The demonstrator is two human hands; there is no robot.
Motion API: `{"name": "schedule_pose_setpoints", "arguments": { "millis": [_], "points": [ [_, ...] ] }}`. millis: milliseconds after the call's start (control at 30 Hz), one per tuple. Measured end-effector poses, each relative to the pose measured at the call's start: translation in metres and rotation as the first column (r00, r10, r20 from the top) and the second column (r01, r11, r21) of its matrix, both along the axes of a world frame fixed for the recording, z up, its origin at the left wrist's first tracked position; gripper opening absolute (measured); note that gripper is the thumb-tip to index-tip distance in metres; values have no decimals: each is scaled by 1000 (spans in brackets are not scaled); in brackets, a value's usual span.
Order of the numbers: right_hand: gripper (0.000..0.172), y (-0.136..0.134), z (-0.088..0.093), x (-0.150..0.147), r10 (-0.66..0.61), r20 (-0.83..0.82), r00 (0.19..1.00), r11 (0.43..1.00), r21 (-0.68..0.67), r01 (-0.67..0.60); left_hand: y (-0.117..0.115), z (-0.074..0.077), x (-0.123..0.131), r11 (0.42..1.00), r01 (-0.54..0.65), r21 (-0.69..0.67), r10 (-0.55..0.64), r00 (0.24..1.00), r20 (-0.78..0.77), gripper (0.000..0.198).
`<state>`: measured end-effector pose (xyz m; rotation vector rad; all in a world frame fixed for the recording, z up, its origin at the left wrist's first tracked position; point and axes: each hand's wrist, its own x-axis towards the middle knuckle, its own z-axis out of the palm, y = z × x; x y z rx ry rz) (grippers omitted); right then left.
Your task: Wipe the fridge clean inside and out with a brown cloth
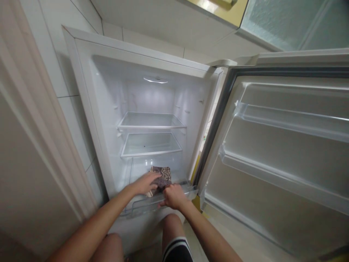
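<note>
Brown patterned cloth (164, 175) — long axis perhaps front-to-back — in clear drawer (144, 205)

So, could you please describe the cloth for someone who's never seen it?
Find the open white fridge, then the clear drawer below its inner shelves. The cloth lies there at the left hand, the one brownish, patterned thing amid clear and white parts.

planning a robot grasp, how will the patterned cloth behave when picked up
The patterned cloth is probably floppy, as it looks rumpled under the left hand. It likely won't roll, lying fairly flat rather than rounded.
</note>
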<state>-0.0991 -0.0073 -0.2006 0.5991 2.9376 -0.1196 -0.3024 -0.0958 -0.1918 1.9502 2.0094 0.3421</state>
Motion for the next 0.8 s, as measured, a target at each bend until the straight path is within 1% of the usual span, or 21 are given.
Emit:
{"name": "schedule_pose_setpoints", "arguments": {
  "millis": [67, 100, 133, 200, 233, 267, 300, 333, 367, 400, 467, 500, 533, 567, 600, 633, 667, 700, 733, 767, 800],
  "points": [
    [65, 12, 2, -5, 5, -51, 999, 992, -128, -11, -30, 1, 7, 994, -91, 60, 91, 996, 8, 53],
    [66, 18, 3, -10, -21, -102, 995, 982, -191, 1, -45, -3, 13, 989, -131, 74, 130, 991, 7, 53],
    [67, 24, 5, -15, -78, -169, 983, 973, -230, 38, -60, -8, 21, 984, -164, 72, 165, 986, -6, 54],
    [69, 34, 7, -31, -231, -283, 931, 957, -238, 166, -83, -24, 37, 974, -227, 21, 228, 970, -84, 62],
    [70, 37, 7, -41, -288, -295, 911, 947, -229, 225, -90, -32, 45, 967, -255, -18, 250, 959, -134, 65],
    [78, 39, 6, -53, -313, -262, 913, 939, -226, 257, -95, -40, 52, 960, -274, -57, 260, 949, -178, 64],
    [94, 38, 4, -65, -307, -181, 934, 936, -234, 262, -97, -47, 59, 956, -279, -91, 256, 944, -207, 59],
    [112, 36, 0, -78, -278, -85, 957, 936, -250, 249, -99, -53, 65, 954, -276, -116, 246, 944, -220, 52],
    [126, 31, -5, -89, -238, 1, 971, 937, -263, 230, -99, -58, 72, 954, -268, -136, 235, 947, -221, 46],
    [134, 24, -11, -99, -198, 55, 979, 942, -264, 205, -100, -62, 78, 954, -259, -150, 224, 950, -216, 43],
    [141, 6, -24, -111, -93, 59, 994, 970, -218, 104, -103, -69, 89, 952, -256, -168, 219, 953, -210, 41],
    [140, -4, -31, -113, -7, 30, 1000, 983, -184, 12, -105, -72, 94, 950, -259, -172, 223, 953, -207, 42],
    [137, -13, -36, -113, 111, -3, 994, 983, -147, -110, -108, -75, 97, 948, -267, -174, 230, 952, -204, 46],
    [131, -22, -42, -109, 252, -30, 967, 961, -112, -254, -112, -79, 100, 945, -273, -182, 237, 951, -198, 53],
    [122, -28, -46, -104, 394, -46, 918, 914, -82, -397, -116, -84, 102, 941, -280, -190, 245, 951, -190, 60],
    [111, -32, -50, -97, 518, -51, 854, 851, -63, -521, -121, -89, 104, 934, -291, -205, 256, 949, -183, 69],
    [99, -34, -53, -89, 614, -51, 787, 786, -56, -616, -126, -95, 105, 923, -306, -232, 269, 947, -177, 76],
    [88, -33, -55, -82, 673, -55, 738, 736, -54, -675, -131, -101, 107, 909, -317, -271, 279, 945, -171, 81],
    [82, -30, -56, -74, 692, -63, 719, 717, -52, -695, -135, -108, 110, 893, -324, -312, 285, 944, -165, 83],
    [79, -25, -57, -68, 672, -74, 737, 736, -48, -676, -140, -115, 112, 879, -322, -351, 285, 946, -155, 82],
    [80, -18, -56, -62, 610, -89, 787, 787, -41, -615, -144, -121, 116, 869, -318, -379, 284, 948, -145, 78]
  ]
}}
